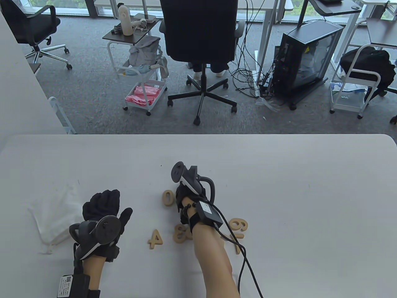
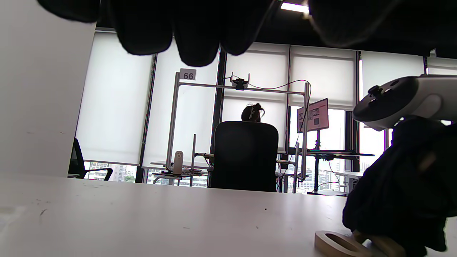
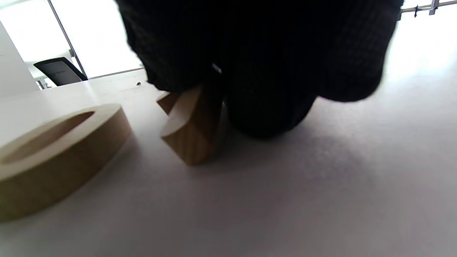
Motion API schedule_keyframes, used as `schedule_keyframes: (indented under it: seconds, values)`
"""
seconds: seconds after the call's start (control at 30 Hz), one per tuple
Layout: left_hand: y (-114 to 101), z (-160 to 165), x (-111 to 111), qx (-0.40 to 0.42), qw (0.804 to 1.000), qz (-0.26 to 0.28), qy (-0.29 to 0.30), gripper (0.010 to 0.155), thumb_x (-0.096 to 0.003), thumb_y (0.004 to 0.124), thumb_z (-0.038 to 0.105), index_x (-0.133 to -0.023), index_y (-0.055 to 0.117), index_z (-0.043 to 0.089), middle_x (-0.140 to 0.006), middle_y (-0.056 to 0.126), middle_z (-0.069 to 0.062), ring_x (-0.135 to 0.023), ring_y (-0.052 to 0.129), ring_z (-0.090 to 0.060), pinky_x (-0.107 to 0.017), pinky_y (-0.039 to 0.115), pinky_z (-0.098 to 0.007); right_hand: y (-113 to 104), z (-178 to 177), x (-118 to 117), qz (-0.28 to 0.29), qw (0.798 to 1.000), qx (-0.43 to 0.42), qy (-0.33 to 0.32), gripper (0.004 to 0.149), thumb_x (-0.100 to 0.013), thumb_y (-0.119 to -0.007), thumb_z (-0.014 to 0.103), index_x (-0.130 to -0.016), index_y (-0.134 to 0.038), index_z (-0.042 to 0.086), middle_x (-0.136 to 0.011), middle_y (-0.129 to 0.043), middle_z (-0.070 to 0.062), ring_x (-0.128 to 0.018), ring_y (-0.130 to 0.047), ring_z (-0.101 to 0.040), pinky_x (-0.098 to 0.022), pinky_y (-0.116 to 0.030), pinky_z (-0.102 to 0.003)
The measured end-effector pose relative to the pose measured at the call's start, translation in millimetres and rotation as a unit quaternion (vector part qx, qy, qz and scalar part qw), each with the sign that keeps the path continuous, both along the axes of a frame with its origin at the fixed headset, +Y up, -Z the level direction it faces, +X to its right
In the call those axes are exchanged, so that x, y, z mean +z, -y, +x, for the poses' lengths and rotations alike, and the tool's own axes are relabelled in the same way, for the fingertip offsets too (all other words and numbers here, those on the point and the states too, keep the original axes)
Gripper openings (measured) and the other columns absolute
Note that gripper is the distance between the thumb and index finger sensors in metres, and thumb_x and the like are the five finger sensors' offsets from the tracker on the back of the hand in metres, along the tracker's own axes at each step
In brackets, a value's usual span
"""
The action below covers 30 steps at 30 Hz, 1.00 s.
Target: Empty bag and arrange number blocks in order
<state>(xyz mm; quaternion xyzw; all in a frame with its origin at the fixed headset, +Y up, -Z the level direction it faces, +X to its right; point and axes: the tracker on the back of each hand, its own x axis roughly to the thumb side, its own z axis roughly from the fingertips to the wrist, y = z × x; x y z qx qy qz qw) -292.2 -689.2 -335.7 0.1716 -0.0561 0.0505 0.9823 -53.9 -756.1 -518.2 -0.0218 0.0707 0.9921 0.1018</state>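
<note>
Beside wooden 0 [image 1: 167,197], angular block [image 3: 191,132]

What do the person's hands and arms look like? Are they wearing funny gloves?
Yes. Both the left hand and right hand wear black knitted gloves, each with a grey-and-black ringed tracker strapped on. Forearms are bare, with black wrist boxes; a black cable runs from the right one.

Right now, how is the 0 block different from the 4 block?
The 0 block is a rounded ring right beside the right hand, which holds another block next to it; the 4 block is angular, lies alone, and sits nearer the person. Both are tan wooden numbers lying flat on the white table.
</note>
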Motion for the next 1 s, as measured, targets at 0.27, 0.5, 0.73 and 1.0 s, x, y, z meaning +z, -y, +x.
schedule_keyframes:
  seconds: [0.27, 0.5, 0.73, 1.0]
  values:
    - [0, 0, 0, 0.0, 1.0, 0.0, 0.0, 0.075, -0.0518, 0.067, 0.054, -0.109, 0.06, 0.007, -0.108, 0.065, -0.026, -0.097, 0.069, -0.06, -0.065, 0.054, -0.078, 3, -1, 0, 0.001, 1.0, 0.014, -0.014, 0.044, -0.046, -0.086, 0.028, -0.087, -0.087, 0.014, -0.066, -0.098, -0.011, -0.036, -0.107, -0.019, -0.028, -0.096, -0.032]
    - [0, -1, 0, 0.003, 1.0, -0.005, -0.002, 0.075, -0.0519, 0.067, 0.054, -0.109, 0.059, 0.006, -0.108, 0.064, -0.027, -0.097, 0.069, -0.059, -0.065, 0.054, -0.078, 3, 0, -1, 0.001, 1.0, 0.016, -0.026, 0.046, -0.046, -0.086, 0.029, -0.09, -0.085, 0.013, -0.066, -0.098, -0.012, -0.037, -0.107, -0.018, -0.029, -0.097, -0.031]
    - [-1, -1, 0, 0.003, 1.0, -0.004, -0.003, 0.075, -0.0519, 0.067, 0.054, -0.109, 0.06, 0.006, -0.109, 0.064, -0.026, -0.097, 0.069, -0.059, -0.065, 0.054, -0.078, -5, 6, 1, -0.006, 0.999, -0.002, -0.031, 0.049, -0.049, -0.081, 0.031, -0.093, -0.082, 0.01, -0.071, -0.098, -0.013, -0.042, -0.11, -0.022, -0.031, -0.098, -0.034]
    - [-1, -2, 2, 0.003, 1.0, -0.002, -0.003, 0.075, -0.0518, 0.067, 0.054, -0.109, 0.059, 0.006, -0.109, 0.062, -0.027, -0.098, 0.068, -0.06, -0.065, 0.054, -0.078, -62, 31, 42, 0.066, 0.991, -0.037, -0.112, 0.052, -0.051, -0.077, 0.035, -0.097, -0.078, 0.011, -0.089, -0.087, -0.019, -0.065, -0.102, -0.036, -0.048, -0.091, -0.047]
